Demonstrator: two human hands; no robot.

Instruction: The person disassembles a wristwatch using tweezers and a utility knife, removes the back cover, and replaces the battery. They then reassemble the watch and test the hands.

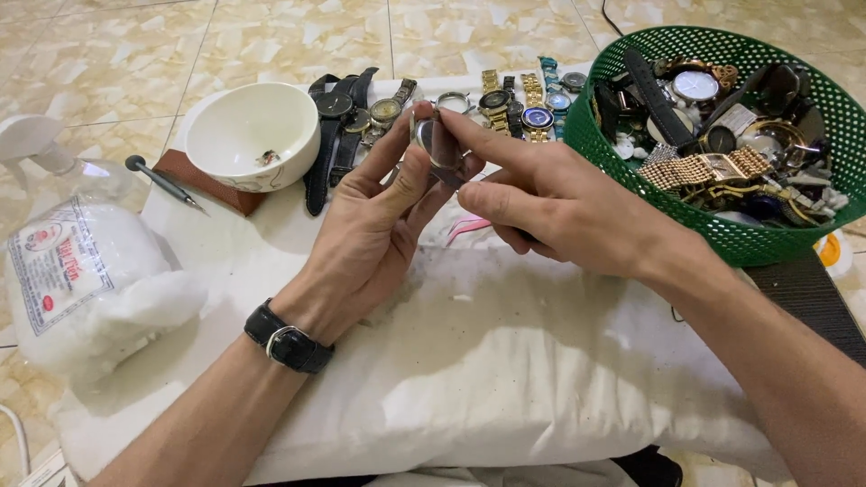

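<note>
Hands meet over the pillow (505, 361), up close so the eyes can see. The left hand (379, 225) and right hand (550, 207) have fingers clamped on a small watch case (433, 137). More watches sit near in the basket (722, 236).

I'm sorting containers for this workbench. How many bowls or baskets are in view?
2. A white bowl sits at the upper left on a brown block; a green mesh basket full of watches stands at the upper right. Others may lie outside the frame.
</note>
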